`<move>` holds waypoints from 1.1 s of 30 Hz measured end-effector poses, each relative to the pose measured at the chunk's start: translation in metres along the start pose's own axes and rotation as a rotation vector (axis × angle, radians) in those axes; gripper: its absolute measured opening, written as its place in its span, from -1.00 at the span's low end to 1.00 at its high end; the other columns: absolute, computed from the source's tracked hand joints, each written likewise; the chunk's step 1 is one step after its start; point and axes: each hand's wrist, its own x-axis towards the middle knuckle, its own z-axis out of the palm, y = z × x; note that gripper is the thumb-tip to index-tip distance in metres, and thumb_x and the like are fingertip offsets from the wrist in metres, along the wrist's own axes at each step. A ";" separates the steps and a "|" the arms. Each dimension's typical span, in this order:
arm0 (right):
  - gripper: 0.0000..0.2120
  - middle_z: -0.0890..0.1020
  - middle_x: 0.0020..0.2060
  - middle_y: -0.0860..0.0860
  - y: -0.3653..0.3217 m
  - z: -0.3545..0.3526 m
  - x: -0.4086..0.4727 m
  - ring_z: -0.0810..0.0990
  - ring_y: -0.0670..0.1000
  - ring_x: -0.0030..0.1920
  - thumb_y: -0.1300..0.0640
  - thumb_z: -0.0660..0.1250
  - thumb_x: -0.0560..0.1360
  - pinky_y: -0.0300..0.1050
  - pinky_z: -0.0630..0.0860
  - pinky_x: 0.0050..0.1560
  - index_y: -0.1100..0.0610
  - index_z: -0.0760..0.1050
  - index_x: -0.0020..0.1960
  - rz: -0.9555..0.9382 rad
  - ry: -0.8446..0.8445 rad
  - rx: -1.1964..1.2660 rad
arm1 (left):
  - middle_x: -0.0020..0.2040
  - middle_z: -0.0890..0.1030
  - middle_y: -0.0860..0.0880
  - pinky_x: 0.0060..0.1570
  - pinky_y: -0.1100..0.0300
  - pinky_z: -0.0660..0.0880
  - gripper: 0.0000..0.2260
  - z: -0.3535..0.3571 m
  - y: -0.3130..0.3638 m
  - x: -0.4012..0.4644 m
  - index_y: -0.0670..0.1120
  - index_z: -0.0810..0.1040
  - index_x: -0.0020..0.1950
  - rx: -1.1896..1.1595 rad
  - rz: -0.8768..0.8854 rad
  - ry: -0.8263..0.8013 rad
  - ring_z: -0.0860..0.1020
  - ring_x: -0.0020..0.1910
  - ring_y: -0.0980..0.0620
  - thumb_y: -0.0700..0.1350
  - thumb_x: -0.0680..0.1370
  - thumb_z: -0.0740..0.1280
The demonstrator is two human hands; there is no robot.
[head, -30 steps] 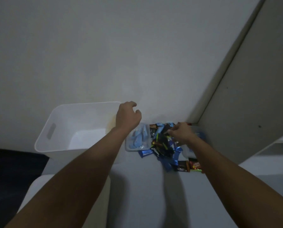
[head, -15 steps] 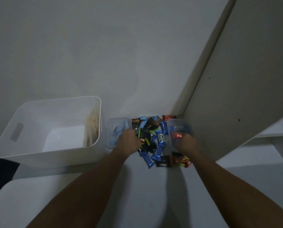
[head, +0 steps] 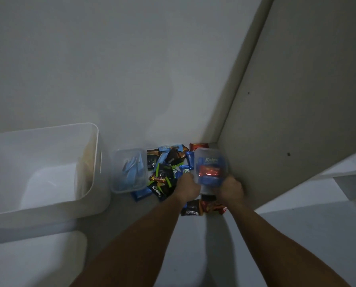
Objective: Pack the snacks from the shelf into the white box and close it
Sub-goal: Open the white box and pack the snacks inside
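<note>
A clear plastic tub (head: 211,168) holding blue and red snack packets sits at the shelf's back right corner. My left hand (head: 188,186) grips its left side and my right hand (head: 229,188) grips its right side. A pile of loose snack packets (head: 164,172), blue, black, green and red, lies just left of it. A second clear tub (head: 129,170) with blue packets stands left of the pile. The open white box (head: 94,162) stands at the far left, its inside mostly bare.
A grey side panel (head: 286,100) closes the shelf on the right and the back wall rises behind. A few packets (head: 202,208) lie under my wrists. A white lid-like slab (head: 38,259) lies at the lower left, in front of the box.
My left hand has left the left tub and moved right across the pile. Both hands now clasp the right tub. The view has shifted right.
</note>
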 end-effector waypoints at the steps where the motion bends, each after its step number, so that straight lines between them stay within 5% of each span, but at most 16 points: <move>1: -0.77 0.64 0.02 0.17 -0.001 -0.001 0.000 0.63 0.15 -0.06 0.14 0.39 0.49 -0.10 0.52 -0.13 0.24 0.53 0.09 0.009 0.003 0.023 | 0.06 0.61 -0.18 -0.07 0.18 0.50 -0.84 -0.001 0.000 0.000 -0.24 0.55 0.10 -0.007 0.002 0.028 0.56 -0.02 -0.03 -0.29 0.52 0.31; 4: -0.80 0.64 0.05 0.23 -0.012 -0.010 -0.001 0.62 0.21 0.02 0.20 0.36 0.50 -0.09 0.50 -0.11 0.29 0.55 0.08 0.033 0.046 0.080 | 0.00 0.65 -0.20 0.01 0.02 0.60 -0.85 -0.010 -0.002 -0.001 -0.27 0.59 0.04 -0.030 0.020 0.098 0.63 -0.02 -0.09 -0.32 0.49 0.35; 7: -0.77 0.62 0.07 0.27 -0.030 -0.020 -0.010 0.60 0.24 0.07 0.21 0.34 0.50 -0.04 0.47 -0.09 0.33 0.54 0.10 0.007 0.100 0.139 | -0.02 0.64 -0.15 -0.15 0.19 0.59 -0.83 -0.026 0.001 -0.009 -0.25 0.58 0.05 -0.079 0.023 0.128 0.62 -0.10 -0.02 -0.36 0.48 0.34; 12: -0.80 0.65 0.00 0.17 -0.071 -0.016 -0.024 0.58 0.12 -0.12 0.21 0.35 0.49 -0.10 0.51 -0.16 0.27 0.57 0.07 -0.100 0.092 0.244 | -0.19 0.60 -0.04 -0.11 0.07 0.59 -0.81 -0.062 -0.002 -0.028 -0.06 0.52 -0.20 -0.215 0.006 0.330 0.60 -0.14 -0.07 -0.36 0.45 0.31; 20: -0.83 0.65 -0.09 0.04 -0.142 0.031 -0.056 0.61 0.03 -0.09 0.24 0.36 0.47 -0.16 0.53 -0.11 0.22 0.59 0.05 -0.344 -0.093 0.318 | 0.06 0.62 -0.25 -0.06 0.25 0.34 -0.72 -0.119 -0.032 -0.065 -0.28 0.56 0.16 -0.244 -0.048 0.849 0.56 0.07 -0.19 -0.37 0.47 0.24; 25: -0.81 0.67 -0.02 0.09 -0.158 0.064 -0.065 0.63 0.01 -0.11 0.19 0.41 0.48 -0.14 0.57 -0.10 0.21 0.59 0.07 -0.336 -0.254 0.309 | -0.07 0.55 -0.14 -0.12 0.20 0.40 -0.76 -0.131 -0.057 -0.072 -0.26 0.51 0.06 -0.171 -0.028 0.836 0.55 -0.06 -0.16 -0.39 0.42 0.25; 29: -0.71 0.64 0.03 0.09 -0.156 0.080 -0.068 0.63 0.03 -0.03 0.18 0.45 0.45 -0.10 0.61 -0.02 0.19 0.53 0.15 -0.308 -0.329 0.348 | 0.06 0.54 -0.20 0.06 -0.02 0.55 -0.68 -0.126 -0.073 -0.067 -0.21 0.42 0.15 -0.146 -0.143 0.722 0.57 0.05 -0.17 -0.33 0.41 0.29; 33: -0.75 0.62 0.02 0.08 -0.158 0.085 -0.067 0.63 0.06 0.00 0.16 0.43 0.46 0.06 0.62 0.06 0.12 0.48 0.10 -0.275 -0.350 0.366 | 0.17 0.48 -0.24 0.12 0.02 0.45 -0.64 -0.125 -0.081 -0.061 -0.25 0.33 0.29 -0.118 -0.205 0.683 0.50 0.16 -0.21 -0.29 0.50 0.26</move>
